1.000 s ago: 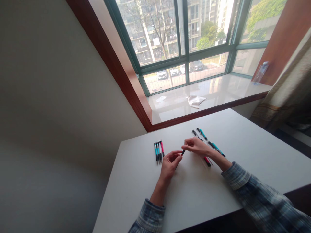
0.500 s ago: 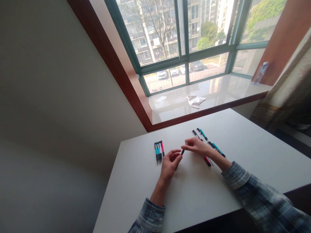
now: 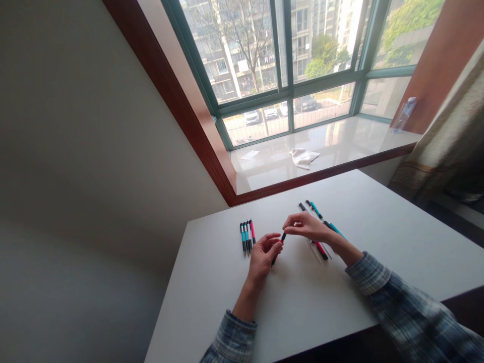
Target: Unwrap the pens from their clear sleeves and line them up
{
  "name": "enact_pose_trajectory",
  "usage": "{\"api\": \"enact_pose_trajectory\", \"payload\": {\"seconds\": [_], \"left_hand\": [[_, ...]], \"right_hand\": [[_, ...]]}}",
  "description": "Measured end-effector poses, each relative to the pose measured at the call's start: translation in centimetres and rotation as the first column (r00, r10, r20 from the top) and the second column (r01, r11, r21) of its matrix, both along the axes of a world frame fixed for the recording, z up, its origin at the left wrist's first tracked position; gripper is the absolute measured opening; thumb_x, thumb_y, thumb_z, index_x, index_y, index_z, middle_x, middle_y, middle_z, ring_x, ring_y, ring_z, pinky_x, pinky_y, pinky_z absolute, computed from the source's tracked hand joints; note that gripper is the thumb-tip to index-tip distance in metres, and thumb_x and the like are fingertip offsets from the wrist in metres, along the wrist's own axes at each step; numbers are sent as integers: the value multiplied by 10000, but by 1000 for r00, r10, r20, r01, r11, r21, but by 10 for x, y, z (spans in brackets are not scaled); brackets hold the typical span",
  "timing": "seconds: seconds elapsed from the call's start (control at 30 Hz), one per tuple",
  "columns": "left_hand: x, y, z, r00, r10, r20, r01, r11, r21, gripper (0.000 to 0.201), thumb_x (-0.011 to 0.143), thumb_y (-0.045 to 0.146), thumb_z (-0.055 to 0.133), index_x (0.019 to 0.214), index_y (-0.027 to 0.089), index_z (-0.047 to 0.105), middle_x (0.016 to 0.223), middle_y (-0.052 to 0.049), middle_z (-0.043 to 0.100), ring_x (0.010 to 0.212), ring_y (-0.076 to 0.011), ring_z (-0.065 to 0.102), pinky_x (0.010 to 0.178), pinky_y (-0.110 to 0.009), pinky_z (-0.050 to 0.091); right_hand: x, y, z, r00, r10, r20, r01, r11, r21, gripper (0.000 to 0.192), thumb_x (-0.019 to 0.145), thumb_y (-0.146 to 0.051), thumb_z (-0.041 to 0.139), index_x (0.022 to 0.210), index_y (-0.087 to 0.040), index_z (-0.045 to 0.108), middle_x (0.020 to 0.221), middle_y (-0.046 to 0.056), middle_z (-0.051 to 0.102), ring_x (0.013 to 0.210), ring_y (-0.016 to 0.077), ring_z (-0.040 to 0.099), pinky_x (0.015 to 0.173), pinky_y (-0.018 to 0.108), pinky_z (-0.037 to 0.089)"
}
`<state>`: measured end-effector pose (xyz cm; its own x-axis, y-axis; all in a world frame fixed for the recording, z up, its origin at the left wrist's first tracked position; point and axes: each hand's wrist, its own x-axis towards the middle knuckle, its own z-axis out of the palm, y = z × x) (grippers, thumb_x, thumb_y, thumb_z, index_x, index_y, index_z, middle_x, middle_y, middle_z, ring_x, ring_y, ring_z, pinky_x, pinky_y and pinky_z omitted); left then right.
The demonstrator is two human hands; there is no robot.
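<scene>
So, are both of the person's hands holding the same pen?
Yes, the left hand and right hand grip one pen between them.

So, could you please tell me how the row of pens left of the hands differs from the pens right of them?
The left row of pens lies tight and parallel; the right pens lie spread out. The left row is fully visible; the right hand partly hides the right pens. Both include teal and red pens.

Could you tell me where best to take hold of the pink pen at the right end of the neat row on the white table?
Pinch the slim pink pen mid-barrel from above; its right flank is free, its left borders another pen.
</scene>
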<state>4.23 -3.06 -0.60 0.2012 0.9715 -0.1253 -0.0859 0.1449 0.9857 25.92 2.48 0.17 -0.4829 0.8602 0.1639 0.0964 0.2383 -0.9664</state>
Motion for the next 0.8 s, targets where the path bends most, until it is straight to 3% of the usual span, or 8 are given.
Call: {"api": "enact_pose_trajectory", "payload": {"seconds": [0.2,0.33,0.43,0.53,0.8], "left_hand": [[1,1,-1,1000,-14,-9,14,1000,10,416,765,394,850,1092,161,743,878,-67,741,764,-143,640,714,-240,492],[1,1,-1,1000,2,4,-2,1000,3,405,772,398,843,1084,155,758,904,-77,750,775,-148,652,745,-255,510],[0,1,-1,1000,12,5,-12,1000,-3,411,776,405,839,1089,151,762,909,-86,754,772,-154,656,728,-257,515],[0,1,0,1000,13,8,-13,1000,-7,418,769,406,845,1088,147,769,906,-91,758,759,-155,658,720,-260,520],[3,-1,2,1000,3,7,-3,1000,-21,436,735,401,875,1092,166,784,919,-88,775,785,-162,679,771,-273,533]], "right_hand": [[-4,-1,-2,989,-127,71,123,991,53,387,830,-524,766,699,-181,644,635,-21,572,616,134,503,570,268,366],[-2,-2,2,999,-49,16,48,998,28,349,855,-524,744,995,-205,748,812,21,686,753,175,610,664,285,463],[-1,-2,4,999,26,-30,-26,1000,2,407,874,-512,728,1169,-233,744,944,48,736,864,206,660,755,313,508],[-2,-2,4,998,44,-53,-44,999,-9,360,878,-509,723,1081,-216,773,996,66,754,904,221,678,794,327,517],[-4,-3,3,994,-95,59,95,995,7,391,825,-536,768,722,-173,665,659,-7,619,634,139,541,587,266,393]]}}
